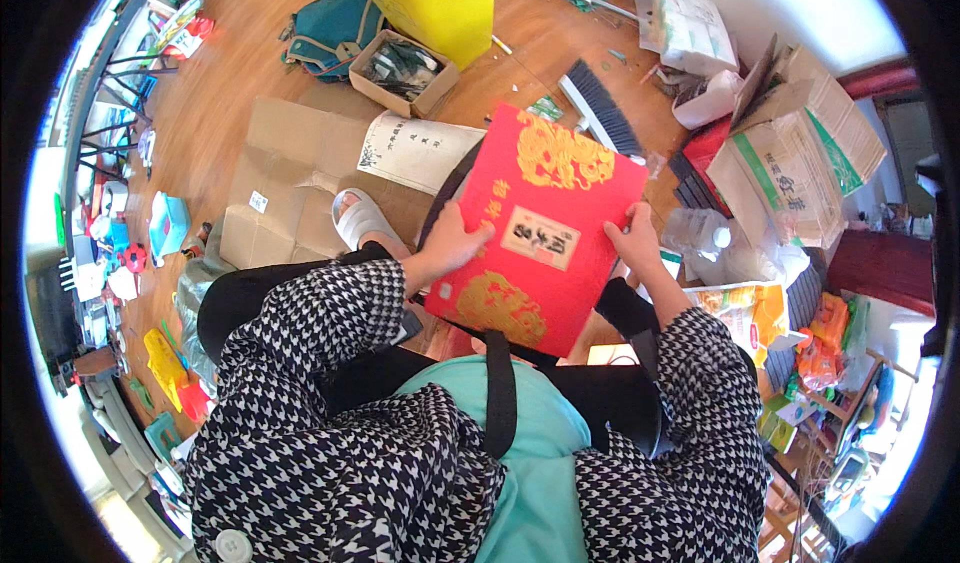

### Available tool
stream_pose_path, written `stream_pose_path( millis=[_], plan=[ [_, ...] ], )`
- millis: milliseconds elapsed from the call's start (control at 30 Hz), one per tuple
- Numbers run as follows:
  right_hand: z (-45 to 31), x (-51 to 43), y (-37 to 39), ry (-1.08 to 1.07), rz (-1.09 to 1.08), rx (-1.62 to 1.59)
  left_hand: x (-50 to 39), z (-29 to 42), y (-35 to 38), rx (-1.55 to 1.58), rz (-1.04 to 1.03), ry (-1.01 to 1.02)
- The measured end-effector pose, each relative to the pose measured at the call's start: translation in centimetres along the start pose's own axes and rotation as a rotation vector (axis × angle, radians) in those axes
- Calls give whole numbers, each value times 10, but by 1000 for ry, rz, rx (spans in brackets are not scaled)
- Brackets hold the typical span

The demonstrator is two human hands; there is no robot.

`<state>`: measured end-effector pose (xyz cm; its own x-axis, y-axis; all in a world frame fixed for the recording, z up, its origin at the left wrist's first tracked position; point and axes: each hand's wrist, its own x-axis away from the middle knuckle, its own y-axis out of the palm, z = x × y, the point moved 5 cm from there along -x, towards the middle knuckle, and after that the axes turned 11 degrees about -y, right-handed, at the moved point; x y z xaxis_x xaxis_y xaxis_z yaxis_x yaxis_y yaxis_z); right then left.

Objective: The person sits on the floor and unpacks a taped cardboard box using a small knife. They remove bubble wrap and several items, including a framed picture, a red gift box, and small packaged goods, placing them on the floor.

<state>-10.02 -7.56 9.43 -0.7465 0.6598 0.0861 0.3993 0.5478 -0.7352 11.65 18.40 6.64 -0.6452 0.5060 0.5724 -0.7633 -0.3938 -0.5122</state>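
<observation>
Between my two hands is a flat red folder or box (pixel 480 263) with gold dragon patterns and a pale label bearing writing. My left hand (pixel 454 244) grips its left edge, thumb on top. At the opposite edge my right hand (pixel 636 239) pinches it with the thumb over the surface. The folder is tilted above my lap, and a dark rounded object (pixel 442 210) shows partly from beneath its left side. What lies under the folder is mostly hidden. A cream paper sheet (pixel 416 150) with writing lies just past it, on flattened cardboard (pixel 292 165).
A small open carton (pixel 360 79) of odds and ends stands ahead, beside a teal bag (pixel 330 30) and a yellow bin (pixel 457 15). A broom head (pixel 600 105) lies ahead right. Further right are a large open cardboard box (pixel 787 180) and a clear plastic jug (pixel 694 231).
</observation>
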Motion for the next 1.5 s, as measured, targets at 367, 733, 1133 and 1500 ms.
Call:
stream_pose_path(
  millis=[367, 733, 1133, 1500],
  plan=[
    [12, 16, -1, 218, -50, 130, -7, 7, 6, -409, -188, -173],
    [15, 28, 2, 495, -213, -110, -23, -5, 13, -356, -450, 13],
    [50, 57, 23, 721, -122, -596, -14, -15, 15, -149, -301, 79],
    [52, 37, 22, 543, -24, -572, -17, -9, 9, 444, -546, -10]
  ],
)
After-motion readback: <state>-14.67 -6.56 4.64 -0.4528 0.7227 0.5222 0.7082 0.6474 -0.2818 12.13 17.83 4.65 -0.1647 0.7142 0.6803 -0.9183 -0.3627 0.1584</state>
